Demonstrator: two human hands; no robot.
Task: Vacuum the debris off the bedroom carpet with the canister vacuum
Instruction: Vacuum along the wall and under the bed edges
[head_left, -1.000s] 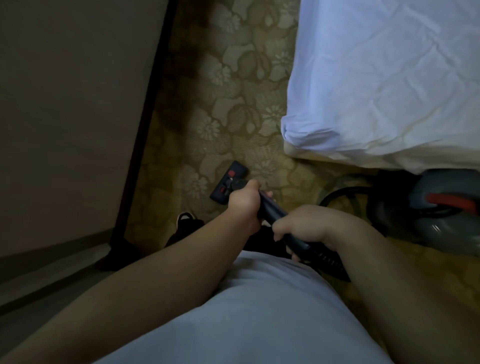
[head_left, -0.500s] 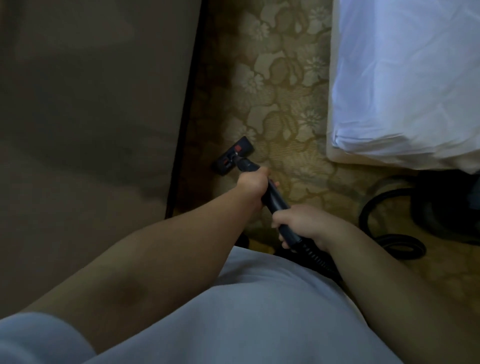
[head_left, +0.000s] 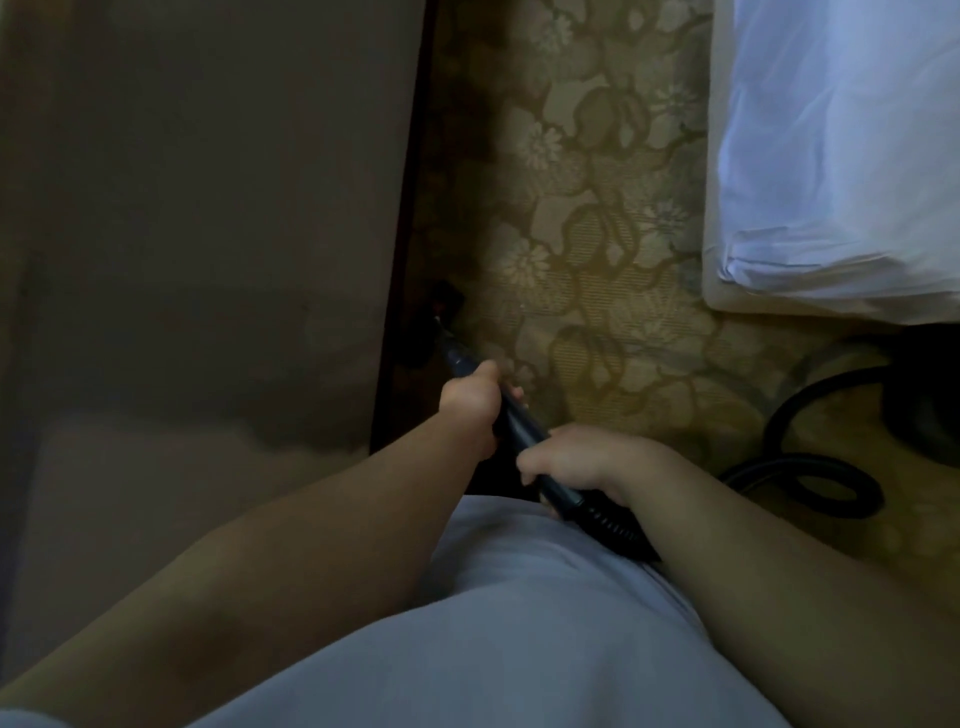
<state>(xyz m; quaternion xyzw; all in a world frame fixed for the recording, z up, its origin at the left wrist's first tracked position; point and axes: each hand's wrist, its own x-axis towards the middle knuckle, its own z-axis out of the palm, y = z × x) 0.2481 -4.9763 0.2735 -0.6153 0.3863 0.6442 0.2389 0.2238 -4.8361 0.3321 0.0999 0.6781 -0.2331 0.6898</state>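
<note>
grip: left hand (head_left: 468, 409), right hand (head_left: 587, 462) both curled round wand (head_left: 521, 427)
feel: probably stiff, light-ish; mid-shaft hold works

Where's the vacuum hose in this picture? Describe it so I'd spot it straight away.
Start at the white bed on the right. Below its corner, on the flowered carpet, lies the hose, right of the right hand. It is the only black looping tube there; the wand is straight and held.

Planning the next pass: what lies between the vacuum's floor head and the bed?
Only floral carpet, bare of objects, as the head view shows, from the floor head across to the bed.
</note>
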